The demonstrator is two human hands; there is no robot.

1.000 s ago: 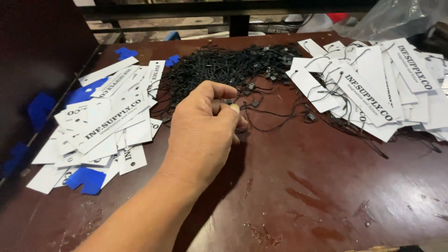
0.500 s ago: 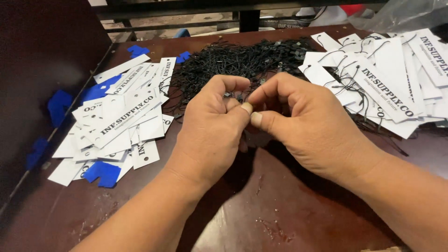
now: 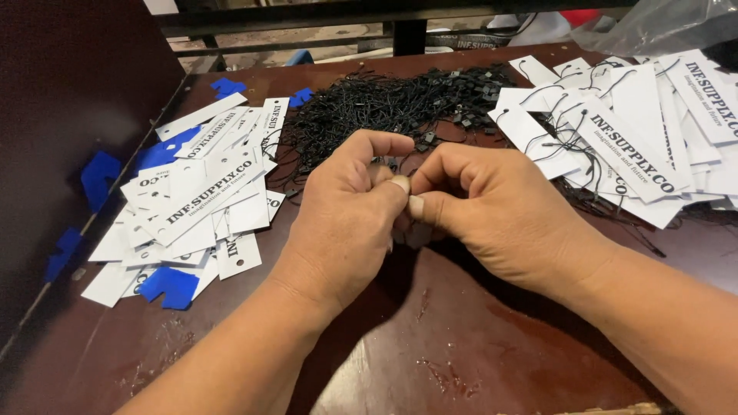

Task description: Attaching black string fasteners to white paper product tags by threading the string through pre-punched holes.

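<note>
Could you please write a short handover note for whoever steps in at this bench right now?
Left hand and right hand meet at the fingertips mid-table, pinching something small; it is hidden.
Black string loops are heaped just behind the hands.
Plain white tags, no strings, lie to the left with blue pieces.
Done: strung tags piled on the right.
Left: the left pile remains unstrung.

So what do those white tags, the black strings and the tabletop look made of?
White tags: thin matte card, apparently; flat, stiff-edged, hole-punched. Black strings: probably thin cord with small plastic-looking clasps, lying tangled. Tabletop: dark reddish-brown, looks like varnished wood or laminate, scuffed and faintly glossy.
</note>
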